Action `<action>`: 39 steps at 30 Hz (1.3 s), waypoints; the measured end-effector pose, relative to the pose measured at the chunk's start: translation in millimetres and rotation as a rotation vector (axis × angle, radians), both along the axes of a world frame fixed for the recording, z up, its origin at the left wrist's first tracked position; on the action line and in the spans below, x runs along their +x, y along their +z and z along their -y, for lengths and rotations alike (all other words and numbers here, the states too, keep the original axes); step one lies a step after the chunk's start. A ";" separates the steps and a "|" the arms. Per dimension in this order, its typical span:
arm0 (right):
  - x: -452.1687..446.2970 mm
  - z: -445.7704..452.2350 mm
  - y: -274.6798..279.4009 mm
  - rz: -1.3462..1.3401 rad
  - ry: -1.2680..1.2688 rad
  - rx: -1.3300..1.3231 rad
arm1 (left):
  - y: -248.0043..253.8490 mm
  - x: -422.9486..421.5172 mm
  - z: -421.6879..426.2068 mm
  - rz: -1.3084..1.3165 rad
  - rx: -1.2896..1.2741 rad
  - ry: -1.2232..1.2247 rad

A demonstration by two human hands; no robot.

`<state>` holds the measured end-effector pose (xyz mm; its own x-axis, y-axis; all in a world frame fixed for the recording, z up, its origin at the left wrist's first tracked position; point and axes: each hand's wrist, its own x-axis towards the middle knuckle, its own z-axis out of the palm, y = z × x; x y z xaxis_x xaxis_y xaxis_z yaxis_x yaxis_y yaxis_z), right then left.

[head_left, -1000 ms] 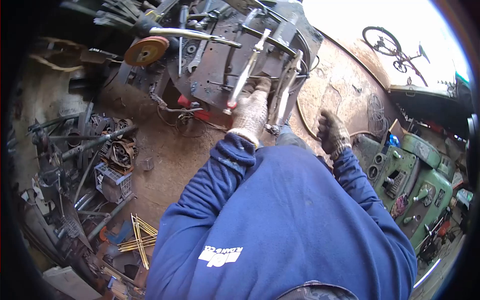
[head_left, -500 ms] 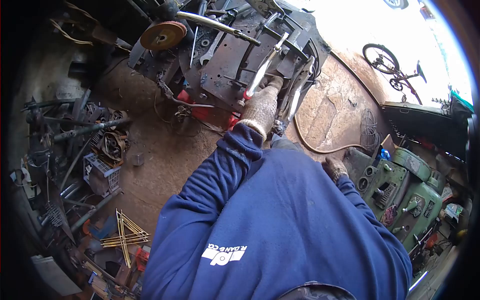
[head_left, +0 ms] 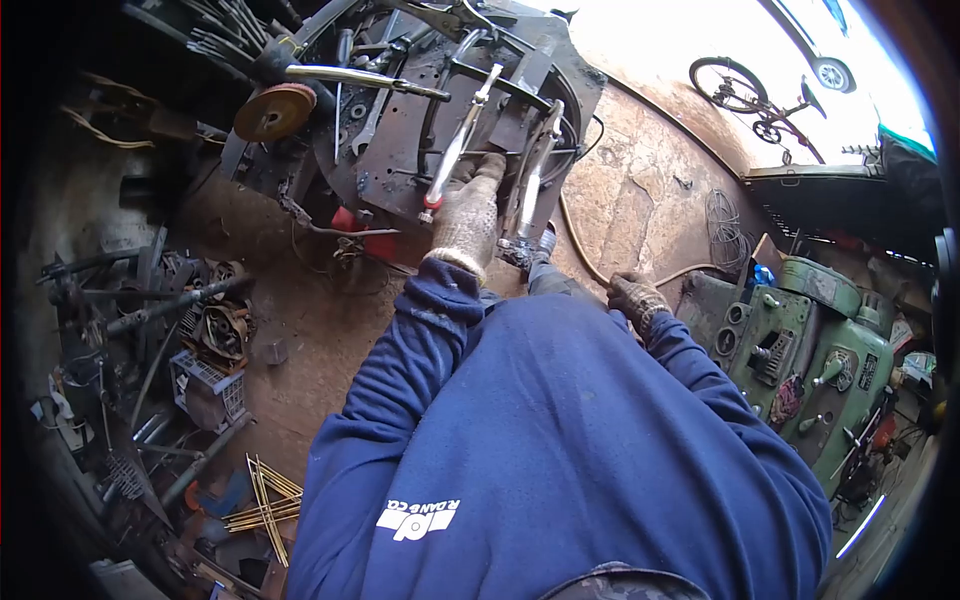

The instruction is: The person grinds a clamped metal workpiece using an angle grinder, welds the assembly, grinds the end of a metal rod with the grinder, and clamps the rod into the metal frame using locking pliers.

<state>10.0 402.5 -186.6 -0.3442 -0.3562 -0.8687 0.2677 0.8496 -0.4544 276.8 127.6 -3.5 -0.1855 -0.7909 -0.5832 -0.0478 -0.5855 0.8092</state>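
Observation:
My left hand [head_left: 470, 212], in a knitted work glove, is closed at the near bar of a dark welded metal frame [head_left: 512, 95]; its fingertips are partly hidden. A silver locking plier [head_left: 462, 142] with a red-collared end lies just left of it. Another locking plier [head_left: 537, 170] stands to its right. The frame lies on a drilled steel plate [head_left: 390, 168]. My right hand [head_left: 638, 295], also gloved, is beside my right leg with its fingers curled. Whatever lies in those fingers, if anything, is hidden.
A worn abrasive disc [head_left: 274, 112] sits left of the plate, near a wrench [head_left: 368, 128]. A hose [head_left: 578, 240] runs along the floor. Green machinery [head_left: 830, 360] stands at right, scrap metal [head_left: 180, 310] at left. A bicycle [head_left: 760, 105] is outside.
The view has shifted, so the worktop appears farther left. My right hand has come up and inward from beside the green machine. My left hand stays at the frame.

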 end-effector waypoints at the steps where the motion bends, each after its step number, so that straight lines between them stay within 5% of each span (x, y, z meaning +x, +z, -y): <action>1: -2.9 -9.8 -3.4 -0.036 -0.027 0.011 | -9.2 -1.0 1.3 0.017 -0.016 0.014; 6: -16.9 -35.3 2.3 -0.253 0.352 0.081 | -39.6 -3.4 5.8 -0.077 -0.057 0.087; 8: -20.2 -39.3 -7.0 -0.028 -0.018 0.096 | -41.1 -4.5 4.4 -0.127 -0.048 0.105; 15: -54.7 -14.9 -60.9 0.086 -0.026 -0.080 | -3.5 -4.9 -1.8 -0.088 0.041 0.057; 20: -78.6 -15.0 -42.6 0.073 -0.104 -0.124 | -11.9 0.1 2.7 -0.217 0.053 0.044; 21: -93.9 -25.4 -53.1 -0.004 0.158 -0.063 | -24.7 8.1 7.3 -0.212 0.083 0.045; 23: -115.3 -47.8 -64.2 -0.031 0.281 0.000 | -34.7 4.6 5.8 -0.213 0.056 0.143; 25: -135.2 -71.1 -68.3 0.042 0.178 0.077 | -26.6 -6.0 1.8 -0.226 0.070 0.331; 28: -155.0 -103.6 -78.4 0.126 -0.067 0.064 | -20.0 3.4 6.4 -0.265 0.178 0.249; 36: -195.8 -115.7 -119.4 0.241 -0.159 0.081 | -9.8 13.2 13.4 -0.349 0.336 0.179; 39: -185.5 -84.4 -90.7 0.187 -0.116 0.049 | -9.5 10.2 9.7 -0.360 0.347 0.219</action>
<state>-175.6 486.9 -277.3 -0.2118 -0.2791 -0.9366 0.4401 0.8284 -0.3464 286.9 117.9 -13.0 -0.2739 -0.6058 -0.7470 0.3499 -0.7862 0.5093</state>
